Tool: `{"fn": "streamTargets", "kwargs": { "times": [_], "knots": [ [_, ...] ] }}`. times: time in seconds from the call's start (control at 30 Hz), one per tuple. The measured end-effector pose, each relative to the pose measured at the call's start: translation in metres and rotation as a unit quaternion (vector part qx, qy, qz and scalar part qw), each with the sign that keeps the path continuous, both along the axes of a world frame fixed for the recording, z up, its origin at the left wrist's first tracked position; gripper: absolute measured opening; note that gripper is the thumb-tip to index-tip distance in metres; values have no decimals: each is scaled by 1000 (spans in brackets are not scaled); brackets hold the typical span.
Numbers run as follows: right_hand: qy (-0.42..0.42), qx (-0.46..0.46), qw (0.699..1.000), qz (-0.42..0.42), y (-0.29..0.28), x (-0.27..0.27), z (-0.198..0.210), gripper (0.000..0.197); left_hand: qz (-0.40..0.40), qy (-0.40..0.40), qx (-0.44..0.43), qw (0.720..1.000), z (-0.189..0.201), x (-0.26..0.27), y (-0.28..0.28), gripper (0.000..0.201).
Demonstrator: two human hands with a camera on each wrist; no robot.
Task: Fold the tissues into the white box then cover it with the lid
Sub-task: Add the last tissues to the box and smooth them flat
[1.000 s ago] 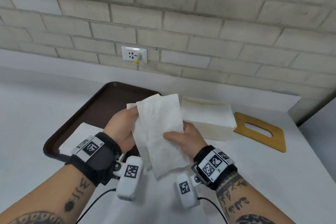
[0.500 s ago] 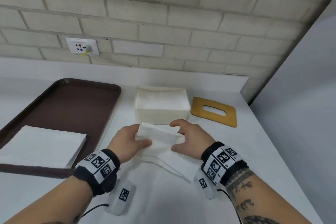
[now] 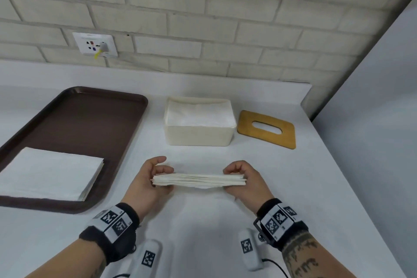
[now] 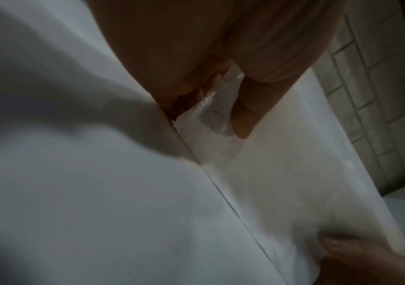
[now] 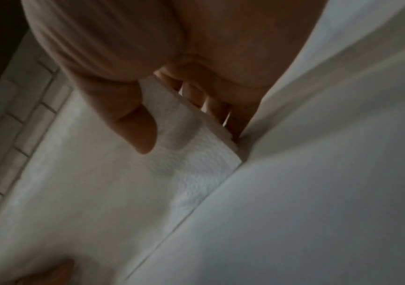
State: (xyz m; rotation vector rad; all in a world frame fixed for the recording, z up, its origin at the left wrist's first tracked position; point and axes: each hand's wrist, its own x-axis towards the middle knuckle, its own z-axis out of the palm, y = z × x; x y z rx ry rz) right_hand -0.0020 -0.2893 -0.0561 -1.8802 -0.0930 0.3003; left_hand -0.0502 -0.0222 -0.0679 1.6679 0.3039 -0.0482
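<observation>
The head view looks forward and down from above the white counter point(image 3: 203, 221), taking in both forearms and the pale brick wall point(image 3: 225, 18) behind. Each wrist view sits very close under its own hand, looking along the fingers toward that wall. All three share the folded white stack of tissues point(image 3: 198, 180) and the counter beneath it.

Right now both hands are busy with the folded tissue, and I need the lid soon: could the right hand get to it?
Probably yes, once it lets go. The right hand grips the folded tissue; the wooden lid lies flat beyond it, right of the white box, with only bare counter between.
</observation>
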Motion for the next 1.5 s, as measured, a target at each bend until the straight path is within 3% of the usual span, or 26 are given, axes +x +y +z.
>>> {"fn": "streamTargets", "kwargs": {
  "times": [0.13,0.23,0.37,0.53,0.67,0.77,0.87,0.97,1.07,1.3,1.4,1.5],
  "knots": [
    [5,7,1000,-22,7,5,-6,39,-5,13,6,1000,-5,7,-7,77],
    [-7,9,1000,-25,6,8,1,31,-1,8,34,999,-1,9,-12,68],
    [-22,16,999,-35,4,9,2,35,16,-2,33,999,-1,11,-10,65],
    [-8,-31,999,-27,1,9,-7,19,6,13,84,996,-3,13,-7,34],
    [3,-26,999,-26,-7,14,-2,24,-2,20,79,997,4,13,-6,23],
    [46,-75,996,-10,-6,14,-5,26,-24,65,108,992,2,11,-7,20],
    [34,-72,997,-17,-3,13,-5,19,-24,44,137,989,2,10,-10,23],
    [-28,-25,999,-34,-2,14,5,18,8,-35,106,994,6,8,-11,30],
    [-43,19,998,-35,-3,12,7,19,18,-62,79,995,4,8,-9,39],
    [2,-57,998,2,-7,6,-7,19,-6,-29,126,992,-10,3,-12,47],
    [7,-61,998,0,-11,10,9,21,16,-26,142,989,12,8,-13,46],
    [6,-119,992,50,-15,17,32,37,6,-39,147,988,41,16,-14,53]
  ]
}}
